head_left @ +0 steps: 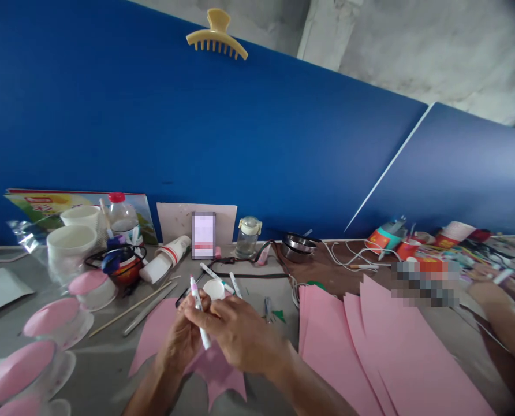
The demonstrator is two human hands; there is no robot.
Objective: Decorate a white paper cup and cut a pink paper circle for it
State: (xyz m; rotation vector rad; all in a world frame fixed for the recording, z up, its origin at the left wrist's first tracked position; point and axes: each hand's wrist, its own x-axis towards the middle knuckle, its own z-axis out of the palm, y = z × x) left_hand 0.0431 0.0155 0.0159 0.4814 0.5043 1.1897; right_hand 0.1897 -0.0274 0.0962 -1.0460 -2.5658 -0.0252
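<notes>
Both hands meet over the pink paper cutout [216,370], the left hand [182,341] and right hand [240,332] each pinched shut on the white marker [199,312], while several pink-topped cups [52,318] sit finished at left and pink sheets [361,346] lie uncut at right.

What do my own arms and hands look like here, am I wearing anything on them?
Both are bare: the left hand and right hand show no gloves, rings or watch, and no sleeves cover either forearm as far as the picture's lower edge.
</notes>
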